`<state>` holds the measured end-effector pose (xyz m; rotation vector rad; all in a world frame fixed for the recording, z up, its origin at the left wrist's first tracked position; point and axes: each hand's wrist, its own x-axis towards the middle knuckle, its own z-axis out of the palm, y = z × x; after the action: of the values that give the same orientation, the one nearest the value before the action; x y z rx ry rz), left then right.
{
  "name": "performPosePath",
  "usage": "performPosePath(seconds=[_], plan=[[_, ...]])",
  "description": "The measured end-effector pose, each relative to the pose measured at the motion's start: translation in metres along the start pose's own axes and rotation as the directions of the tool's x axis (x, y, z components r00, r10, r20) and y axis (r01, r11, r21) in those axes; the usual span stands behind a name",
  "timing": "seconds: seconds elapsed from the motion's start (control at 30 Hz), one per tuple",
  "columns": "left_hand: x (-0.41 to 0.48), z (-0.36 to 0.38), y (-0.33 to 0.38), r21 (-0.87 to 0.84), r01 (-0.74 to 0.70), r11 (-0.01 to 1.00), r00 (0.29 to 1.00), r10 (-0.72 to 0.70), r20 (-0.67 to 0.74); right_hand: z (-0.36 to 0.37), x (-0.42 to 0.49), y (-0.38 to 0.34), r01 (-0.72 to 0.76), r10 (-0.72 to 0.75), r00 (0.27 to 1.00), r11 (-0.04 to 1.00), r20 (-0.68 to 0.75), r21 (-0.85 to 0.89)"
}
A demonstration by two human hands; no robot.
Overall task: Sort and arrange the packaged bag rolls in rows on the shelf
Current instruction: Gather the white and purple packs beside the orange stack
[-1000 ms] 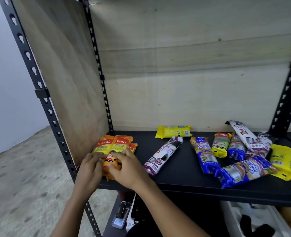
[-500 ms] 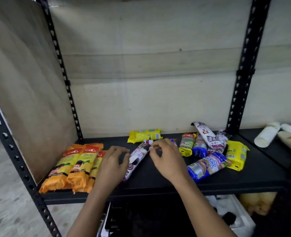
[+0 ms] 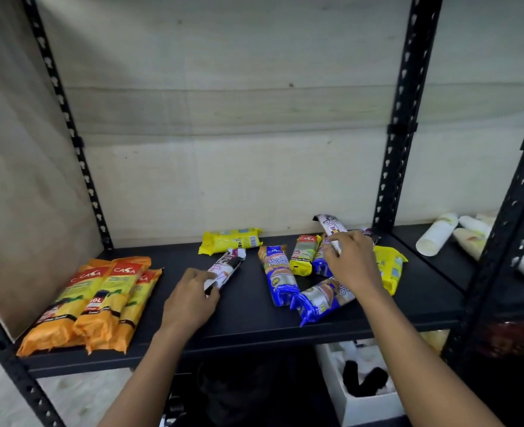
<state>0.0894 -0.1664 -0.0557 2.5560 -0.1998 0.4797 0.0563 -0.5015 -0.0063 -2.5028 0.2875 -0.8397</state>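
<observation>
Three orange packs (image 3: 100, 303) lie side by side at the left end of the black shelf (image 3: 248, 322). My left hand (image 3: 190, 298) grips the near end of a white-and-purple roll (image 3: 228, 265) lying mid-shelf. Over the mixed pile on the right, my right hand (image 3: 351, 261) closes its fingers on a second white-and-purple roll (image 3: 328, 224) that leans up against the pile. Two blue rolls (image 3: 277, 272) (image 3: 316, 300) and a small green-and-yellow roll (image 3: 304, 254) lie by that hand. One yellow pack (image 3: 230, 240) sits at the back; another yellow pack (image 3: 391, 268) is partly hidden behind my right hand.
A wooden side panel (image 3: 23, 180) closes the shelf's left end. A black upright post (image 3: 396, 134) stands at the back right. White rolls (image 3: 436, 234) lie on the neighbouring shelf to the right. A white box (image 3: 362, 405) sits below.
Both hands left the orange packs. The left hand took hold of the mid-shelf white roll; the right hand moved right onto the pile. The view swung right.
</observation>
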Motion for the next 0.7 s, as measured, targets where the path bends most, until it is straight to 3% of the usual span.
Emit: performPosePath(seconds=[0.27,0.57,0.7], plan=[[0.001,0.002,-0.003,-0.005,0.025,1.000,1.000,-0.025,-0.002,0.009,0.033,0.035,-0.085,0.128,0.967,0.977,0.222,-0.194],[0.009,-0.014,-0.004,-0.013,-0.005,1.000,0.991,0.007,0.132,0.008,0.048,0.037,-0.160,0.186,0.940,0.981,0.288,-0.110],[0.011,-0.021,-0.005,-0.023,-0.014,1.000,0.987,0.017,0.157,-0.005,0.045,0.023,-0.209,0.198,0.953,0.978,0.231,0.021]])
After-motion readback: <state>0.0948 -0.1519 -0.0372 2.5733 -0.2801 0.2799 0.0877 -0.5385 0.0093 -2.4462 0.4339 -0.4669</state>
